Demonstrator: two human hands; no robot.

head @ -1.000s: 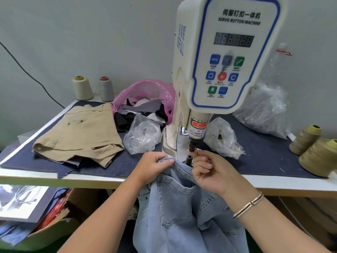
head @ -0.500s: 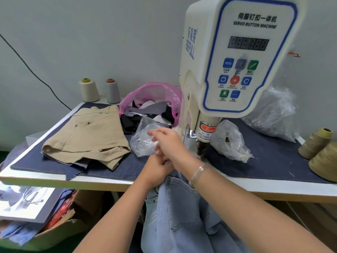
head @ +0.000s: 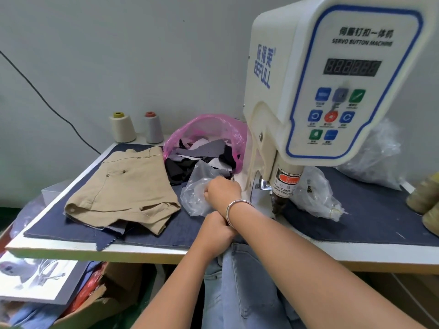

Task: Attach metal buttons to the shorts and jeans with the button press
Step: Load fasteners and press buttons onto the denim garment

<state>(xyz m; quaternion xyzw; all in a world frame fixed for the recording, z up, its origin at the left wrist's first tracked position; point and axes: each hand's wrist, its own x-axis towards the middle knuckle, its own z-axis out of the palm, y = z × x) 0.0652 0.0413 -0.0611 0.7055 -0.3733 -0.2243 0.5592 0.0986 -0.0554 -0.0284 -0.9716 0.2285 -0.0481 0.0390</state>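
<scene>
The white servo button press (head: 332,86) stands at the right of the table, its punch (head: 278,205) just above the table. Light blue jeans (head: 244,288) hang over the table's front edge, and my left hand (head: 217,230) grips their top, partly hidden under my right forearm. My right hand (head: 222,191), with a silver bangle on the wrist, is crossed over the left and its curled fingers are in the mouth of a clear plastic bag (head: 197,193) left of the press. What the fingers hold is hidden. Khaki shorts (head: 123,188) lie folded at the left.
A pink bag of fabric scraps (head: 213,129) sits behind the clear bag. Another clear bag (head: 318,193) lies right of the punch. Two thread cones (head: 122,127) stand at the back left, larger cones (head: 425,195) at the right edge. A cardboard box (head: 95,302) sits under the table.
My right hand left the jeans at the punch and crossed left over my left hand into the clear bag. The camera view shifted left and closer.
</scene>
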